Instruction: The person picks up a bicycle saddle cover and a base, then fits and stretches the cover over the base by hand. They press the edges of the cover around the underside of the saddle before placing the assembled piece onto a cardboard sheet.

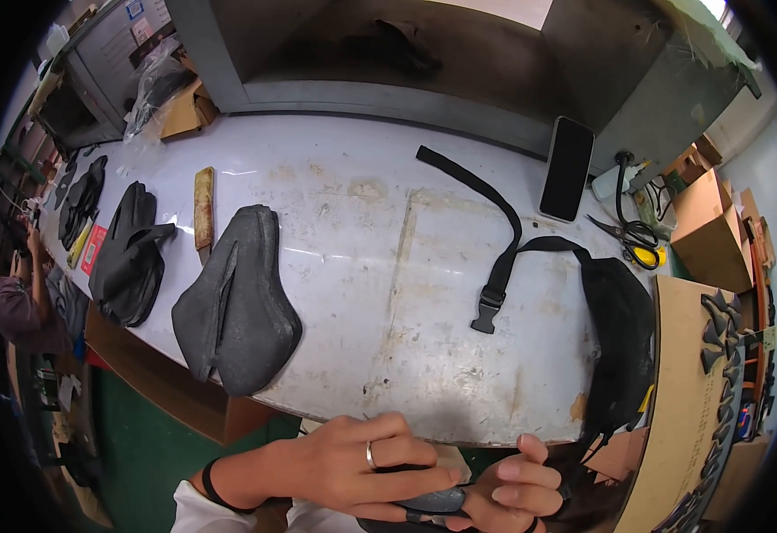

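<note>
At the table's near edge, my left hand [353, 466], with a ring and a black wrist band, is closed, its fingers bent over a small dark grey piece [442, 502]. My right hand [522, 489] has curled fingers and steadies the same piece from the other side. A pale beige block-like bit [453, 462] shows between the hands; which hand grips it is unclear. Left of them lies a dark grey, saddle-shaped piece [251, 302] with a lengthwise slit. A knife with a worn yellowish handle [204, 209] lies beside it, its blade partly hidden.
More dark grey pieces [131, 258] lie at the left. A black waist bag [618, 338] with a buckled strap [495, 293] rests at the right, near a phone [567, 169] and scissors [628, 233]. A grey metal cabinet [388, 99] backs the table. Another person [20, 306] works far left.
</note>
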{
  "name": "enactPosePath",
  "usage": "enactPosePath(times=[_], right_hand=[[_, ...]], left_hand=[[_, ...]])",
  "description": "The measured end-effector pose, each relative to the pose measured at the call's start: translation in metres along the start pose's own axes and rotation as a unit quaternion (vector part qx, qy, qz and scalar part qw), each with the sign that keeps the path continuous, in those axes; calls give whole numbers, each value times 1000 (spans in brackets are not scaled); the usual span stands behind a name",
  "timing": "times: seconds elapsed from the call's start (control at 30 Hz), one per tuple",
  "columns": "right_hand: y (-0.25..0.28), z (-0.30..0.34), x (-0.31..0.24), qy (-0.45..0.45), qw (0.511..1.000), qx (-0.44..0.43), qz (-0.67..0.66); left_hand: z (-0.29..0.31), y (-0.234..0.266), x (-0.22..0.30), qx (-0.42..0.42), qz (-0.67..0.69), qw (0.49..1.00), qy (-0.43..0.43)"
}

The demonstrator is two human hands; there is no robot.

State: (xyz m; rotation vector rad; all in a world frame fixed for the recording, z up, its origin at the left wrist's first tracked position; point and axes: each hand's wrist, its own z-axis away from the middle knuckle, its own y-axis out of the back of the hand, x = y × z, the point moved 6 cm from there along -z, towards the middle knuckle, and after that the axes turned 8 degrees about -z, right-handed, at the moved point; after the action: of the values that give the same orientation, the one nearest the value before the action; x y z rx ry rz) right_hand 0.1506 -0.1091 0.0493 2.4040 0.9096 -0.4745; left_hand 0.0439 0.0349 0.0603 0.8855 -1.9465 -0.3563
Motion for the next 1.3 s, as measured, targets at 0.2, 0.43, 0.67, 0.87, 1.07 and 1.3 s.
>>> enactPosePath(times=[0.2,0.43,0.67,0.87,1.07,1.3], right_hand=[[-6,-14,12,-9,993,40,-110],[-30,26,60,-274,897,134,-321],[-34,16,58,-280,913,144,-260],[-14,57,59,-407,743,333,-413],[-5,41,42,-425,876,176,-148],[-20,-15,9,-162,969,50,-180]], left_hand=[[0,5,9,-5,-73,997,-27],[-4,1,13,19,-160,985,59],[3,-10,8,15,-1,987,161],[17,1,-17,124,109,946,280],[19,19,-34,147,-46,955,254],[19,9,-31,225,112,933,258]])
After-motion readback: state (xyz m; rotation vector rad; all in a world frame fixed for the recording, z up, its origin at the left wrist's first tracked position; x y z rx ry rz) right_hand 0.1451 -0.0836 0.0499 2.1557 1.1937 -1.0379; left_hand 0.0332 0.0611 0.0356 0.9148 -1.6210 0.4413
